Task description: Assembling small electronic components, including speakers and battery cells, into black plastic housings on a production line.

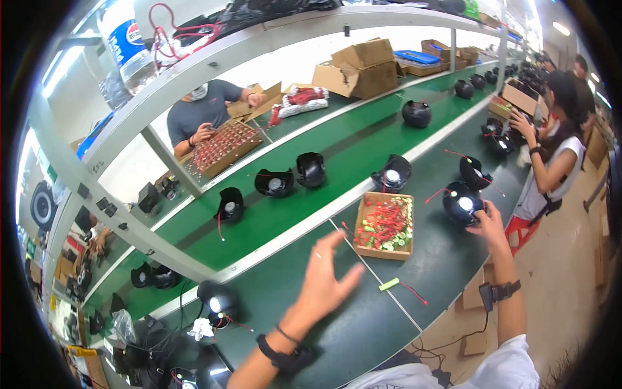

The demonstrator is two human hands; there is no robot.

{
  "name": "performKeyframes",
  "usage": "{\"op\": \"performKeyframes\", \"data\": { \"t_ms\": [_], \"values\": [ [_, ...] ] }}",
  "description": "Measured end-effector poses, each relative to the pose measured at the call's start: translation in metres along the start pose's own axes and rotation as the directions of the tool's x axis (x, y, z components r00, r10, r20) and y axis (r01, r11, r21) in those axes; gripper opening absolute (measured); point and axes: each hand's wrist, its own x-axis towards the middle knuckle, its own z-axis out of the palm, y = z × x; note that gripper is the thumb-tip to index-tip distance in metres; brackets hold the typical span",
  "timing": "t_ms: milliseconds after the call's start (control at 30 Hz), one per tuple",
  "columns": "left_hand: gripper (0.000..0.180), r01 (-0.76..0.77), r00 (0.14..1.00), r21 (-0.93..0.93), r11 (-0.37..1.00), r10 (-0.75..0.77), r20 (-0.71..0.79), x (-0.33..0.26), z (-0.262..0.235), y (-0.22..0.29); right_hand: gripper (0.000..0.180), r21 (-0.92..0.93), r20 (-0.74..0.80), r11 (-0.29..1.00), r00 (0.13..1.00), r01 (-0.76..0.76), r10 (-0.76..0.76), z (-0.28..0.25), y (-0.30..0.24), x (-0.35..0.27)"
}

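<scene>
My left hand hovers over the dark green worktop, fingers spread, holding nothing. My right hand grips the near right edge of a black round shell with a bright white disc and a red wire. Between my hands stands a shallow cardboard box filled with small green cylinders on red wires. One loose green cylinder, like a battery cell, lies in front of it with its red wire trailing right. Just behind the gripped shell rests another open black shell with red wires.
Beyond a pale rail, a green conveyor belt carries several black shells. A metal frame post rises at the left, near a lit shell and cables. Across the belt a person handles a tray of red-wired parts. Another person works at the right.
</scene>
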Motion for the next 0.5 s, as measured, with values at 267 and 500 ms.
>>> {"op": "performKeyframes", "data": {
  "t_ms": [267, 500],
  "values": [
    [0.086, 0.637, 0.544, -0.366, 0.678, -0.732, -0.41, 0.131, -0.061, -0.227, 0.077, -0.556, -0.337, 0.812, 0.844, 0.181, -0.419, 0.006, 0.06, 0.024],
    [0.077, 0.685, 0.37, -0.461, 0.564, -0.815, -0.447, 0.169, -0.048, -0.274, 0.05, -0.364, 0.318, 0.685, 0.776, 0.631, -0.545, 0.153, -0.098, -0.105]
  ]
}}
